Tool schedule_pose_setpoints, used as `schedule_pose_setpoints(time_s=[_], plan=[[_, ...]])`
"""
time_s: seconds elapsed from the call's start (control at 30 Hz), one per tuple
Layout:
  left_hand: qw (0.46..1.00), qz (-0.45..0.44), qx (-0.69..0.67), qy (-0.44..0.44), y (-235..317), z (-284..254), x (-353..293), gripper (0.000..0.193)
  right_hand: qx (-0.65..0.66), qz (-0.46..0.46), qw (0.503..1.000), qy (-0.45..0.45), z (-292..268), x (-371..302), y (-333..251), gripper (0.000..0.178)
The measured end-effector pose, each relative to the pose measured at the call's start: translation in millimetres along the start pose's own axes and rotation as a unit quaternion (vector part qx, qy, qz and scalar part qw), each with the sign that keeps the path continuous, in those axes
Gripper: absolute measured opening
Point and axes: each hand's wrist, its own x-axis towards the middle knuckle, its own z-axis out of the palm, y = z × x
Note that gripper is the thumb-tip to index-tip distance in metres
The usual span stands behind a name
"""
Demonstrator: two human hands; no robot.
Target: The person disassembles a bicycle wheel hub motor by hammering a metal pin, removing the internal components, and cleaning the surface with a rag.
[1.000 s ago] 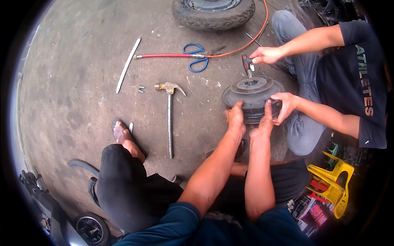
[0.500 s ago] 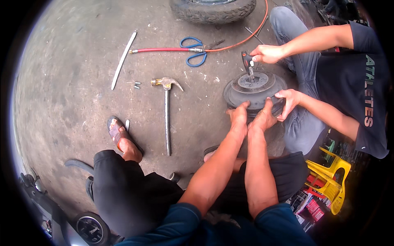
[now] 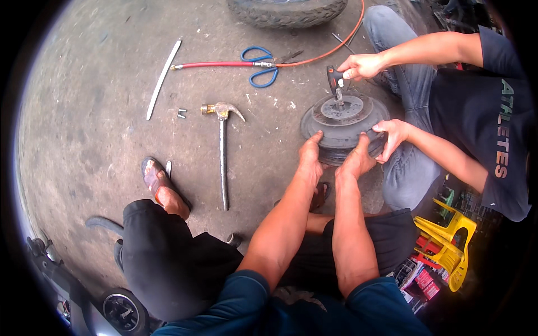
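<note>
A dark, small wheel (image 3: 347, 136) with a perforated brake disc (image 3: 329, 116) on top lies tilted at the right. My left hand (image 3: 311, 155) grips its near edge, thumb on the upper face and fingers hidden beneath. Close beside it, my right hand (image 3: 357, 161) holds the same edge, also with the thumb up. A co-worker's hand (image 3: 390, 134) grips the wheel to the right of mine. Their other hand (image 3: 361, 66) holds a black-handled driver (image 3: 335, 77), whose metal tip meets the disc's middle.
On the concrete floor lie a claw hammer (image 3: 223, 151), small bolts (image 3: 181, 113), blue-handled scissors (image 3: 263, 77), an air hose (image 3: 218, 64) and a pale flat bar (image 3: 163, 79). A large tyre (image 3: 288, 15) is beyond. A yellow plastic stool (image 3: 448, 246) stands at the right.
My left hand has slid left along the wheel's edge, away from my right hand. The view has shifted slightly. The co-worker's hands stay on the driver and wheel.
</note>
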Motion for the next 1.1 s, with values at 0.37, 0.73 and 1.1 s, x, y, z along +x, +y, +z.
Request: schedule_pose_setpoints(time_s=[0.37, 0.73, 1.1], plan=[[0.997, 0.037, -0.067, 0.031, -9, -13, 17, 0.061, -0.019, 0.006, 1.0, 0.006, -4, 1, 5, 0.051], [0.999, 0.014, -0.02, 0.032, -9, -14, 14, 0.057, -0.045, -0.002, 0.999, 0.005, -6, 2, 5, 0.054], [1.0, 0.008, -0.006, 0.018, -11, -17, 13, 0.057, -0.042, 0.009, 0.999, 0.015, -9, 3, 9, 0.047]])
